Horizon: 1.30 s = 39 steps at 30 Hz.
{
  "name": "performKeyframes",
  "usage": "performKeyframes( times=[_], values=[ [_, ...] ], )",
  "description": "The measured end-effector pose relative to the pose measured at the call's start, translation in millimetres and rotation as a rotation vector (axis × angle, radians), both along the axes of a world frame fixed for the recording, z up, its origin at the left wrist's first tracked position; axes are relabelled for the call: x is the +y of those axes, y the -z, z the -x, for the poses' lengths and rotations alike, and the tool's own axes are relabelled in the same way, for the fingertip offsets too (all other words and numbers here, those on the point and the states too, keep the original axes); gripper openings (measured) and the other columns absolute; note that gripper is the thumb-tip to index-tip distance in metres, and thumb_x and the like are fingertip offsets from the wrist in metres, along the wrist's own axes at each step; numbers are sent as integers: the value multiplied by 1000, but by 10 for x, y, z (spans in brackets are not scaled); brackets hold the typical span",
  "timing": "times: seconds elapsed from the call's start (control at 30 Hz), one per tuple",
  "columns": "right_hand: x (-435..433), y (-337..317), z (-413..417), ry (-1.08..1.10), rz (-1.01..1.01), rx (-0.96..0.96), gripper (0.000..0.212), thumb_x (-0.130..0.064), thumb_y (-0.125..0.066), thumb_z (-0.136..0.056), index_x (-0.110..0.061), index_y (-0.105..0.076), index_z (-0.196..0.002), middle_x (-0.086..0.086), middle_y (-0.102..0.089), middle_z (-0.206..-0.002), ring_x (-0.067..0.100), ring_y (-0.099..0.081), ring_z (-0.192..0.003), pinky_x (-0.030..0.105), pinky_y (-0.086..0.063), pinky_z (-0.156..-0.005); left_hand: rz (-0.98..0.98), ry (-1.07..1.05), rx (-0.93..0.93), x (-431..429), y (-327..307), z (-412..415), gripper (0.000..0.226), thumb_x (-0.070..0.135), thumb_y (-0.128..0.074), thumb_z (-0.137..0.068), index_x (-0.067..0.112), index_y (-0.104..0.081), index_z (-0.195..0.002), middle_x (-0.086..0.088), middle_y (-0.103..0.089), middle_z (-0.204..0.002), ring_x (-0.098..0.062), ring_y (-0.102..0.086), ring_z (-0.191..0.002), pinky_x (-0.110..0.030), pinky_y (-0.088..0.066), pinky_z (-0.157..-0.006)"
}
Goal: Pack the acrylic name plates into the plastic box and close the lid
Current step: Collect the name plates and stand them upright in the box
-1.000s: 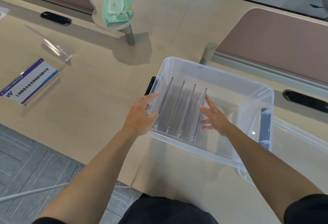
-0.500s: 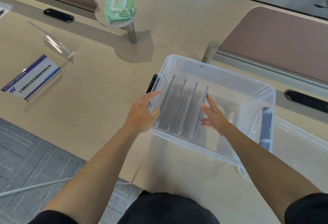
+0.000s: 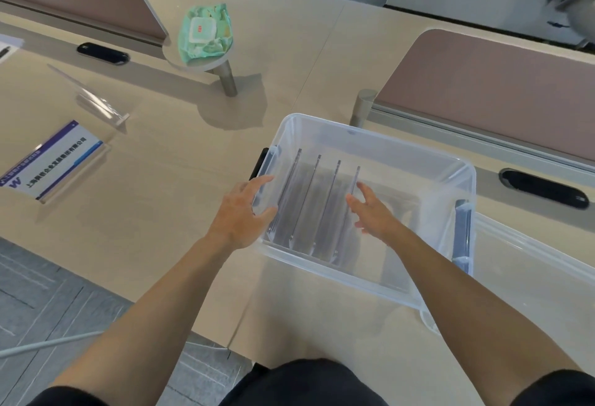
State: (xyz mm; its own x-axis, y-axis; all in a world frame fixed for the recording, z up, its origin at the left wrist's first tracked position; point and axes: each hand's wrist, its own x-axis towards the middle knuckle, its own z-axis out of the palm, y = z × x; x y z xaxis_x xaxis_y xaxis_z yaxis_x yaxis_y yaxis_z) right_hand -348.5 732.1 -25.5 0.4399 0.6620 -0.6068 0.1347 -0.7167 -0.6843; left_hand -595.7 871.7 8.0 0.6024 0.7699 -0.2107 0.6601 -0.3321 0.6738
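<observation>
A clear plastic box stands open on the desk in front of me. Several acrylic name plates stand on edge in a row in its left half. My left hand straddles the box's left wall, thumb inside and fingers on the rim. Inside the box, my right hand is beside the rightmost plate, fingers spread, holding nothing. The clear lid lies under and to the right of the box. Two more plates are on the desk at far left: a clear one and one with a blue-and-white printed insert.
A green pack of wet wipes sits on a small round shelf on a post. Pink desk dividers run at the back right and back left. Black cable slots are set into the desk. The desk's near edge drops to grey floor at lower left.
My right hand has drawn slightly away from the rightmost plate and spread its fingers. My left hand stays on the box's left wall.
</observation>
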Motion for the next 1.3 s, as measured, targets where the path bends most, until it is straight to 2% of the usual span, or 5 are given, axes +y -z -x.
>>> performKeyframes(
  times=[0.17, 0.3, 0.57, 0.83, 1.3],
  values=[
    [34, -598, 120, -46, -47, -446, 39, -43, -47, -99, -19, -61, -128, 4, -66, -125, 23, -61, -111, 29, -44, -87, 121, -39, -198, 47, -136, 146, 53, 55, -62, -74, 45, -55, -125, 4, -52, -126, -11, -47, -119, -35, -41, -104],
    [179, -1167, 616, -129, -216, -578, 25, -33, -53, -97, -18, -71, -107, 0, -72, -107, 18, -66, -93, 28, -48, -82, 256, -96, -325, 76, -397, 599, 36, 58, -66, -70, 40, -68, -101, 7, -69, -97, -8, -63, -92, -27, -48, -79],
    [637, -1827, 2207, -532, -296, -669, 19, -29, -57, -94, -18, -72, -100, -4, -70, -94, 14, -63, -88, 25, -47, -80, 300, -245, -436, 91, -602, 2061, 3, 29, -69, -89, 26, -69, -88, 2, -68, -84, -15, -61, -71, -26, -45, -67],
    [1514, -1736, 3126, -913, -242, -688, 21, -29, -56, -95, -16, -71, -102, 2, -68, -99, 20, -62, -93, 35, -48, -88, 228, -557, -340, 432, -443, 3245, 12, 33, -60, -92, 29, -67, -101, 8, -66, -99, -16, -63, -94, -29, -49, -77],
    [3627, -1072, 3546, -948, -245, -556, 32, -43, -56, -92, -23, -65, -114, -2, -58, -108, 17, -53, -95, 29, -39, -78, 210, -1127, -326, 1722, -234, 3550, 38, 29, -60, -90, 20, -54, -127, -1, -61, -110, -20, -60, -94, -30, -46, -79]
  ],
)
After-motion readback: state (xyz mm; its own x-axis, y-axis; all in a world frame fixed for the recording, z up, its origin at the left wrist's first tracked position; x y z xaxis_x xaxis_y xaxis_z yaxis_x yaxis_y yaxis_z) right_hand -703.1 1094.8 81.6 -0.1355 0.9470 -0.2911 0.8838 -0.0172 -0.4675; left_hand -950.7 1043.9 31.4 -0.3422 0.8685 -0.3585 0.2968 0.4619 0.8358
